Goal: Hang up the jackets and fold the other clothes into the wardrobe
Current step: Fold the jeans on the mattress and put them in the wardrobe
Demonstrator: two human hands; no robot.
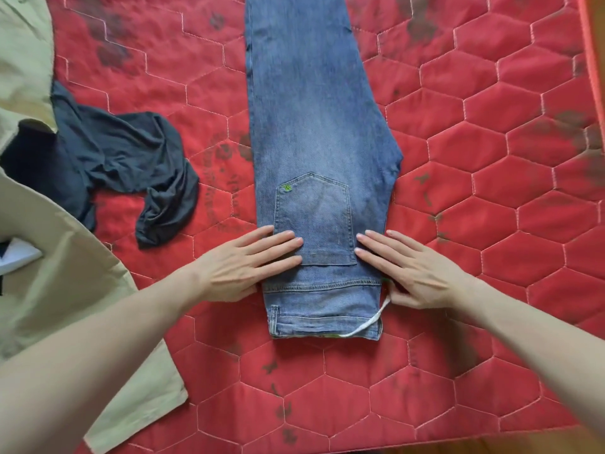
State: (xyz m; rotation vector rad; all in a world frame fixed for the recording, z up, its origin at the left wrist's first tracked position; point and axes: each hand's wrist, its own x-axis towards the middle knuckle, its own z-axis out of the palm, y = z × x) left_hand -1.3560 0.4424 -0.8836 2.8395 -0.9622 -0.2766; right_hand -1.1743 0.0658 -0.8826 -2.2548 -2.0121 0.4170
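While your left hand (242,267) and right hand (415,270) press flat on the jeans (314,132), nothing is gripped. Fold carelessly and the halved legs could slide askew on the mattress (491,191).

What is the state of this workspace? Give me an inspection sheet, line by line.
Surface: red quilted mattress, dark stains on it.
Job's things: blue jeans laid flat lengthwise, halved, back pocket up, waistband nearest; dark garment crumpled to their left; beige garment at the left edge.
Clutter: white item on the beige garment, unclear what.
Grips: left hand and right hand flat on the jeans, fingers straight.
Cables: nothing seen; white drawstring at the waistband.
Surroundings: nothing seen.
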